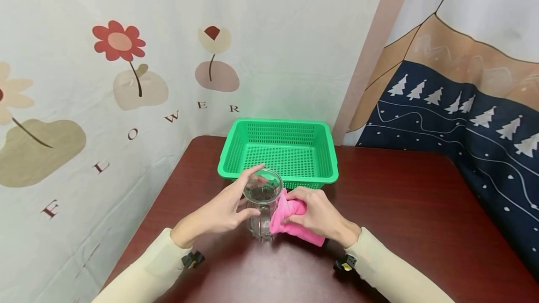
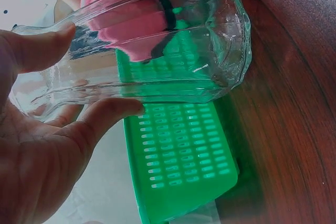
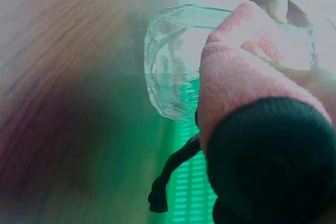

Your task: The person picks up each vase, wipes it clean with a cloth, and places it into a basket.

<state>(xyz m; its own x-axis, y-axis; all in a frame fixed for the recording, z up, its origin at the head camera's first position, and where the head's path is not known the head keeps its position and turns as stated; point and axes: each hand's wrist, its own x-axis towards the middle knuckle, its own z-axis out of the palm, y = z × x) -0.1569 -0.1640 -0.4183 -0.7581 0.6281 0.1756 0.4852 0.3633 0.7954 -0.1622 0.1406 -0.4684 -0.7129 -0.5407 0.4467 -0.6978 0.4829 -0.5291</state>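
Observation:
A clear glass jar (image 1: 260, 221) with a wide round mouth stands upright in the middle of the head view; whether its base touches the table I cannot tell. My left hand (image 1: 221, 207) grips it near the rim, with thumb and fingers spread around the glass. On the jar's right side, my right hand (image 1: 322, 214) pinches a bunched pink cloth (image 1: 301, 233) against the outer wall. Dark trim and a black loop (image 3: 176, 169) show on the cloth in the right wrist view. Ribbed glass sides of the jar (image 2: 226, 40) show in the left wrist view.
Just behind the jar, a green plastic basket (image 1: 331, 153) with slotted walls sits on the dark red wooden table (image 1: 391, 209). A pale curtain (image 1: 278, 36) printed with flowers hangs behind, and a navy tree-patterned one (image 1: 455, 125) hangs at the right.

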